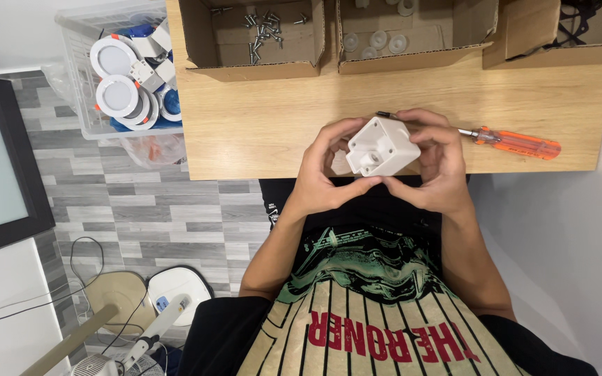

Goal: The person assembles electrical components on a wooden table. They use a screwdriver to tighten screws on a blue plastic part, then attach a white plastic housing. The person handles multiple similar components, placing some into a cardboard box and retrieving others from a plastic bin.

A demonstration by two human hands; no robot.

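Behind right hand point(435, 161), screwdriver point(517, 143) shaft hidden

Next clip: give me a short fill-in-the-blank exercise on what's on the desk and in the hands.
1. Both hands, left hand and right hand, hold a small white ____ box.
2. The screwdriver on the desk has an ____ handle.
3. The cardboard box at the desk's far left holds loose ____.
4. The clear bin beside the desk holds round white ____.

Missing words: plastic; orange; screws; lamps
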